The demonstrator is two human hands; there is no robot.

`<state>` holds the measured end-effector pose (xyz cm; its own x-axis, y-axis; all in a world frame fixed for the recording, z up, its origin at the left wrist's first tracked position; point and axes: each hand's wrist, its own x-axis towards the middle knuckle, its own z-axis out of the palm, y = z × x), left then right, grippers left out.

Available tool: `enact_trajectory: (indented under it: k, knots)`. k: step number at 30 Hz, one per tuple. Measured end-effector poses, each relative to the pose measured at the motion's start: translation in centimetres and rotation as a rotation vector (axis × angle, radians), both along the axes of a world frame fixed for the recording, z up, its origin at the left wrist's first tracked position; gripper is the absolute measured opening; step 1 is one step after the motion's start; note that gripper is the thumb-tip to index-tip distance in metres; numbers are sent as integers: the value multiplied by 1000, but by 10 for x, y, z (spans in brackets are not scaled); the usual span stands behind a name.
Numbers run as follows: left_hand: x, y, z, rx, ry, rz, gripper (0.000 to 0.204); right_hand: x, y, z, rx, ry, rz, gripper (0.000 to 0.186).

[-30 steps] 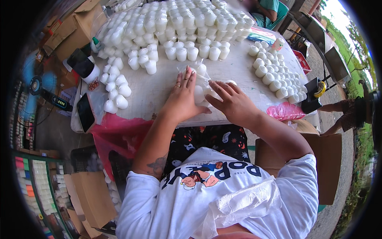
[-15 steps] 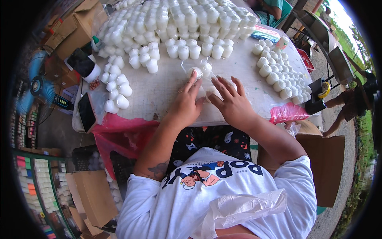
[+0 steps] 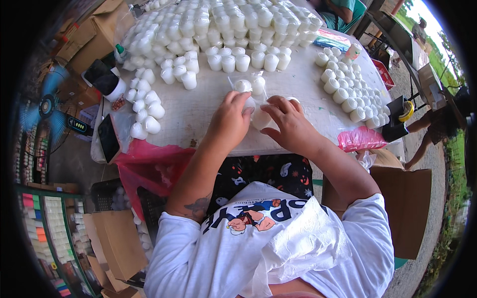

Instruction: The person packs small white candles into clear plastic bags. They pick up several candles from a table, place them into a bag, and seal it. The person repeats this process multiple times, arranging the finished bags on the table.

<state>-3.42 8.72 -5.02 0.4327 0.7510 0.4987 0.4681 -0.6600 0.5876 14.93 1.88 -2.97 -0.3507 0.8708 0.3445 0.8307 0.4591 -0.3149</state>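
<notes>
On the table before me, several white candles [image 3: 258, 85] stand close together in what looks like a clear plastic bag. My left hand [image 3: 230, 119] curls its fingers round a candle on the left side of this group, and the fingertips partly cover it. Thumb and fingers of my right hand [image 3: 292, 121] bend about a near candle [image 3: 261, 119] between the two hands. Behind the right knuckles another candle top [image 3: 294, 100] peeks out.
Bagged white candles [image 3: 223, 25] are piled at the back. Loose candles stand in rows at left [image 3: 147, 111] and right [image 3: 349, 94]. A phone [image 3: 108, 138] lies at the left edge. Pink plastic [image 3: 360, 139] and a tape dispenser [image 3: 397, 119] sit at right. A blue fan [image 3: 47, 104] stands left.
My hands have gone from flat, outstretched fingers over the bag to curled fingers round the candles. The near candle now shows between them. The white cloth on my chest has shifted.
</notes>
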Motion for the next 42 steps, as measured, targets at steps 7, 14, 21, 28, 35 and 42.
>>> enact_trajectory:
  k: [7,14,21,28,35,42]
  knots:
    - [8,-1,2,-48,-81,80,37,5,-17,11,-27,367,35,47]
    - [6,0,5,-117,-88,120,36,43,-56,11,-100,789,-107,75]
    - [12,-11,-6,-2,50,123,40,54,-64,-10,157,748,-201,86]
    - [10,-17,-14,122,93,83,62,84,-52,-38,121,572,-351,78]
    - [0,-27,-12,-44,-33,15,86,73,-51,-23,545,197,-333,65]
    - [-1,-26,-38,47,-232,-74,88,-12,-12,-24,406,-100,-142,23]
